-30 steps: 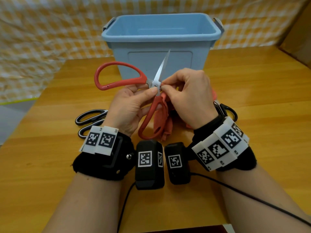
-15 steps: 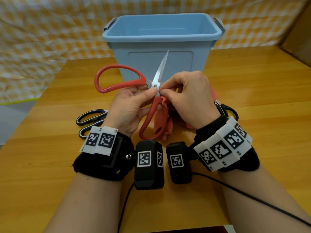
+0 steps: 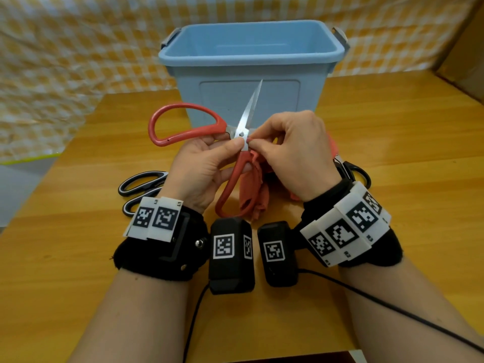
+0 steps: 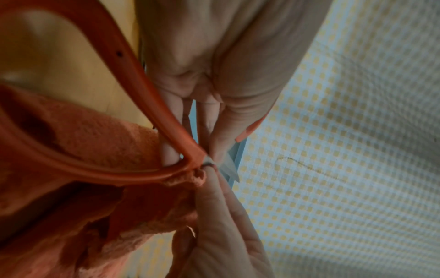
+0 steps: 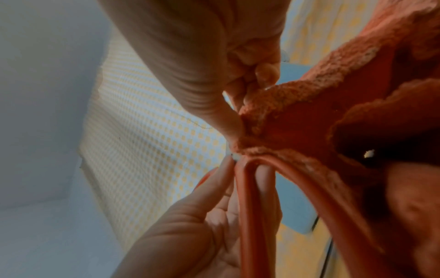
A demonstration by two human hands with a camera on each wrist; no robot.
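Observation:
Red-handled scissors [image 3: 183, 127] are held open above the wooden table, one blade pointing up toward the bin. My left hand [image 3: 209, 166] grips them near the pivot, thumb on the metal. My right hand [image 3: 290, 153] pinches an orange-red cloth [image 3: 251, 189] against the pivot. The rest of the cloth hangs down behind the lower handle loop. In the left wrist view the red handle [image 4: 152, 116] crosses the fuzzy cloth [image 4: 100, 139], fingertips meeting at the pivot. The right wrist view shows the cloth [image 5: 321, 97] bunched at the handle [image 5: 250, 206]. The second blade is hidden by my right hand.
An empty light-blue plastic bin [image 3: 251, 64] stands just behind my hands. Black-handled scissors [image 3: 141, 184] lie on the table [image 3: 392, 142] at the left. Another black handle [image 3: 356, 171] shows behind my right wrist. A checked yellow cloth hangs at the back.
The scissors and both hands have shifted very slightly; my right fingers keep rubbing the cloth at the pivot. The grips are unchanged.

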